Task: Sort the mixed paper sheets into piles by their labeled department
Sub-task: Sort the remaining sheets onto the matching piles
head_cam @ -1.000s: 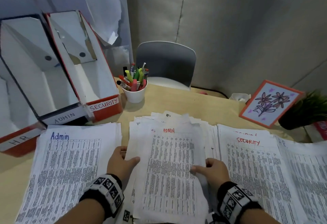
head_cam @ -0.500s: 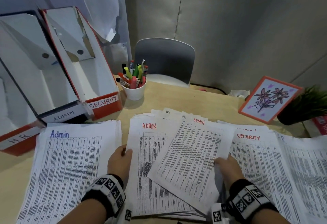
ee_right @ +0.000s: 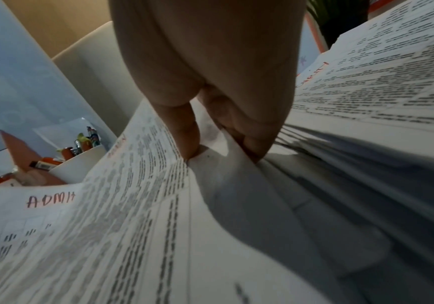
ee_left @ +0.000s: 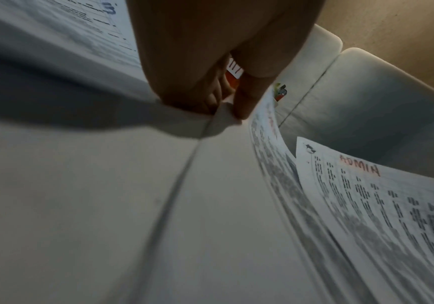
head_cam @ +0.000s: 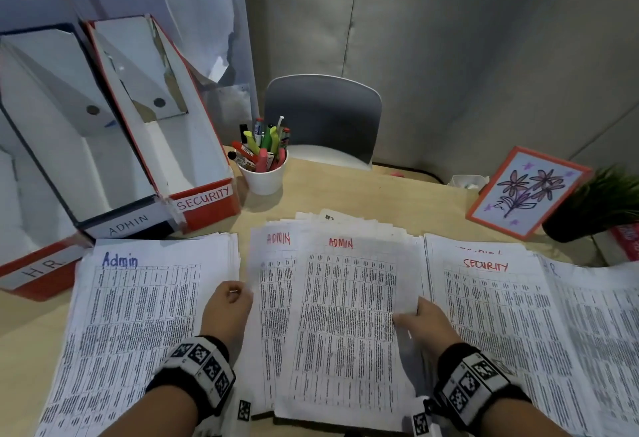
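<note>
A person sorts printed sheets at a desk [head_cam: 363, 194], both hands on the middle stack [head_cam: 273, 315]. The right hand [head_cam: 427, 327] pinches the right edge of the top sheet [head_cam: 349, 315], marked ADMIN in red, thumb over it and fingers [ee_right: 252, 144] under it; the paper bows up off the stack at that edge. The left hand [head_cam: 226, 310] grips the stack's left edge, fingers curled into the paper, at the seam between the stack and the Admin pile [head_cam: 138, 315].

The sheet lies long axis near to far, header at the far end, square with the piles around it. Its pile, headed Admin in blue, sits just left of the stack, across from the hand that carries the sheet. The left hand is the nearer one to that pile, and it stands between sheet and pile. The Security pile [head_cam: 494, 315] lies just right of the stack, beside the right hand, and is the wrong one for this label.

By the look of it, the sheet must travel left over the stack and past the left hand, or be passed to that hand. A second ADMIN sheet shows beneath it. Three file boxes labelled HR, ADMIN and SECURITY [head_cam: 204, 198] stand at far left.
</note>
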A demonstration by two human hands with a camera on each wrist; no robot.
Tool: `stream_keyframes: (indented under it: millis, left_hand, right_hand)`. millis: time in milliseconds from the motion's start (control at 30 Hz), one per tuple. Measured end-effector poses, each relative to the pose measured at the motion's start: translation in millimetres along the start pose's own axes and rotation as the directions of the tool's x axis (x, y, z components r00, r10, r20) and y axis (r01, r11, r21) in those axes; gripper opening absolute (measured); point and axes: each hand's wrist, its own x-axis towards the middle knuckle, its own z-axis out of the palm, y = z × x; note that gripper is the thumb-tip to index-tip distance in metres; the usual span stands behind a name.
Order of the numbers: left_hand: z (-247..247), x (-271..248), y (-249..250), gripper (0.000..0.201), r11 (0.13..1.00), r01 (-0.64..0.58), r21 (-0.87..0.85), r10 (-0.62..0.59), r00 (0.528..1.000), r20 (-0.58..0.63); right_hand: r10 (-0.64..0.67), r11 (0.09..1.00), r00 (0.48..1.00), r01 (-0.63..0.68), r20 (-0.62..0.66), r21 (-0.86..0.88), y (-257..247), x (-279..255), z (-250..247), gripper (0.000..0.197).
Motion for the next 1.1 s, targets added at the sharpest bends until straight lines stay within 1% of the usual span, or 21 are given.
stream_keyframes:
  millis: [100,167,200,300,367,400,467,500,533,567,600,667,733,767,800,867,900,967,1000,1067,1100]
  left_hand:
    - [-3,4,3,0.014,0.994,0.109,-0.013,-0.104,0.976,0.193]
    - [-5,5,6,0.006,0.994,0.105,0.032,-0.109,0.955,0.276]
    - [-5,4,8,0.007,0.995,0.082,0.062,-0.097,0.952,0.292]
    - [-7,4,14,0.025,0.989,0.034,0.141,-0.082,0.932,0.353]
    - [-9,7,15,0.037,0.972,-0.019,0.234,-0.076,0.917,0.391]
    - [-11,9,14,0.041,0.956,-0.044,0.291,-0.083,0.907,0.412]
    - [-15,11,12,0.040,0.941,-0.047,0.335,-0.111,0.893,0.436]
    - [-17,11,12,0.038,0.935,-0.045,0.351,-0.121,0.892,0.435]
    - [-16,9,13,0.036,0.932,-0.048,0.360,-0.124,0.890,0.439]
    - [-16,8,12,0.035,0.935,-0.048,0.351,-0.123,0.885,0.449]
    - [-16,8,13,0.034,0.934,-0.052,0.352,-0.121,0.884,0.452]
    - [-15,6,16,0.036,0.941,-0.024,0.339,-0.132,0.894,0.429]
    - [-15,7,14,0.034,0.953,-0.001,0.302,-0.124,0.909,0.398]
    - [-15,8,13,0.026,0.967,0.013,0.253,-0.111,0.920,0.376]
    - [-15,5,14,0.019,0.986,0.057,0.158,-0.109,0.931,0.349]
    - [-13,5,8,0.020,0.992,0.123,-0.012,-0.115,0.953,0.281]
    - [-11,5,7,0.018,0.996,0.086,-0.015,-0.080,0.971,0.226]
    - [-7,4,7,0.012,0.997,-0.007,0.082,-0.002,0.994,0.110]
    - [-5,1,8,0.017,0.992,-0.036,0.120,0.029,0.998,0.060]
    - [-3,2,6,0.032,0.984,-0.069,0.165,0.066,0.997,0.026]
    - [-2,5,1,0.039,0.981,-0.065,0.180,0.062,0.998,0.024]
  right_hand:
    - [-0.017,1.000,0.999,0.016,0.048,0.018,-4,-2,4,0.018]
    - [-0.036,0.998,0.997,0.033,0.069,0.045,-5,-2,7,0.020]
    - [-0.046,0.998,0.996,0.042,0.070,0.054,-6,-4,9,0.019]
    - [-0.073,0.992,0.997,0.069,0.038,0.102,-9,-6,11,0.015]
    - [-0.089,0.986,0.996,0.086,0.013,0.143,-9,-7,11,0.010]
    - [-0.094,0.980,0.995,0.089,0.022,0.179,-8,-6,10,0.018]
    - [-0.096,0.966,0.994,0.083,0.044,0.247,-5,-2,9,0.035]
    - [-0.096,0.960,0.994,0.079,0.053,0.267,-5,0,9,0.037]
    - [-0.100,0.958,0.993,0.079,0.064,0.276,-4,1,9,0.033]
    - [-0.097,0.957,0.992,0.073,0.075,0.279,-5,1,10,0.022]
    - [-0.104,0.956,0.991,0.078,0.081,0.282,-8,-1,11,0.020]
    - [-0.119,0.960,0.990,0.096,0.075,0.262,-9,-1,13,0.027]
    - [-0.123,0.968,0.989,0.101,0.082,0.229,-8,-2,14,0.020]
    - [-0.124,0.967,0.988,0.100,0.088,0.235,-7,-3,13,0.018]
    - [-0.124,0.960,0.988,0.096,0.094,0.262,-6,-4,12,0.018]
    - [-0.109,0.953,0.985,0.066,0.133,0.295,-4,-4,8,0.033]
    - [-0.099,0.955,0.983,0.050,0.154,0.294,-2,-4,7,0.037]
    - [-0.094,0.967,0.979,0.046,0.182,0.251,0,-5,5,0.033]
    - [-0.102,0.979,0.978,0.066,0.183,0.193,0,-6,4,0.027]
    - [-0.122,0.991,0.974,0.108,0.193,0.080,2,-6,3,0.015]
    - [-0.141,0.987,0.968,0.121,0.206,0.103,2,-8,4,0.013]
